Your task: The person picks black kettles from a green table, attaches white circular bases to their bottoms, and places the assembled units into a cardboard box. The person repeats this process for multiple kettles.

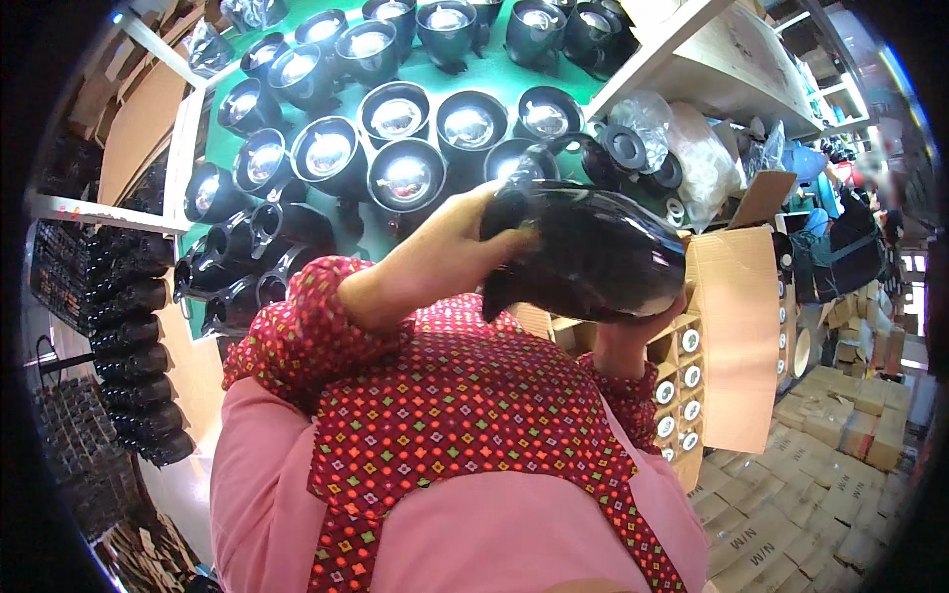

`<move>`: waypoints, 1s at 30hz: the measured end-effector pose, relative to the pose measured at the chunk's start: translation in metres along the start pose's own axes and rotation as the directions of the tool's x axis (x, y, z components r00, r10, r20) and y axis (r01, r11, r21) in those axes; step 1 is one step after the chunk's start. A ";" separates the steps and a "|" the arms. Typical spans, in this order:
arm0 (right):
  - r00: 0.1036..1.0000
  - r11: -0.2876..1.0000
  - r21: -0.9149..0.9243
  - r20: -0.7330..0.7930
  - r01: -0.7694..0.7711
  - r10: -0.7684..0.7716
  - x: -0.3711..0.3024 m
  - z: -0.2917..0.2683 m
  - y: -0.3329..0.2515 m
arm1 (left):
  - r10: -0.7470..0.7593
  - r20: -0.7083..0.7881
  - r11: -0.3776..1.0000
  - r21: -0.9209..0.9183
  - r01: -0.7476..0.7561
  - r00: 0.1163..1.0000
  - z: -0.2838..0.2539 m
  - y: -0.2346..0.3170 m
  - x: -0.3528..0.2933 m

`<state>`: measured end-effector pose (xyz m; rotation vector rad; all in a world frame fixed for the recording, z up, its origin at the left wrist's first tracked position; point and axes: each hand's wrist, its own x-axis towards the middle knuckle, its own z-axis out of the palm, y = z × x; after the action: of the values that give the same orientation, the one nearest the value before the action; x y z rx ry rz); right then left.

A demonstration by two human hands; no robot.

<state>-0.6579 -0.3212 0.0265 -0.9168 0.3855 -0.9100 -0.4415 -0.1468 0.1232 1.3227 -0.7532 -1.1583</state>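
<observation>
In front of my chest I hold a glossy black jug (593, 252) on its side with both hands. My left hand (465, 242) is closed round its left end, the thumb lying along the dark surface and the other fingers mostly hidden behind it. My right hand (647, 321) cups the right end from below, with part of its fingers out of sight behind the body. Just beyond the jug, black jug bodies with shiny silver insides (405, 176) stand upright in rows on a green tabletop (368, 232).
Black jug bodies (287, 225) lie on their sides at the table's left. Right of the jug are black rings (625, 146), clear plastic bags (702, 148) and an open carton (736, 336) with divided cells holding round white-ended pieces. Stacked brown boxes (791, 484) fill the lower right.
</observation>
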 end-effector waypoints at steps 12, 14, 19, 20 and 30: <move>0.991 0.967 0.232 -0.057 -0.104 0.121 -0.012 -0.001 0.009 | 0.430 0.018 0.858 0.302 -0.415 0.903 0.025 0.012 -0.016; 0.993 0.872 0.474 0.048 -0.119 0.109 -0.012 -0.015 0.011 | 0.464 0.059 0.790 0.424 -0.443 0.884 0.026 0.013 -0.013; 0.990 0.994 -0.029 -0.094 0.101 -0.103 -0.013 -0.017 0.008 | 0.406 -0.066 0.850 0.394 -0.350 0.911 0.015 0.007 -0.003; 0.998 0.902 0.431 -0.062 0.037 -0.011 -0.020 -0.019 -0.001 | 0.330 -0.104 0.924 0.241 -0.298 0.938 0.012 -0.011 0.005; 0.787 0.576 -0.569 0.236 0.587 -0.570 -0.023 -0.018 -0.003 | 0.289 -0.153 0.883 -0.339 -0.325 0.945 -0.003 -0.014 -0.010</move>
<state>-0.6838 -0.3122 0.0167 -1.7414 0.3681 -1.4152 -0.4450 -0.1350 0.1107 0.9053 -0.6164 -0.9141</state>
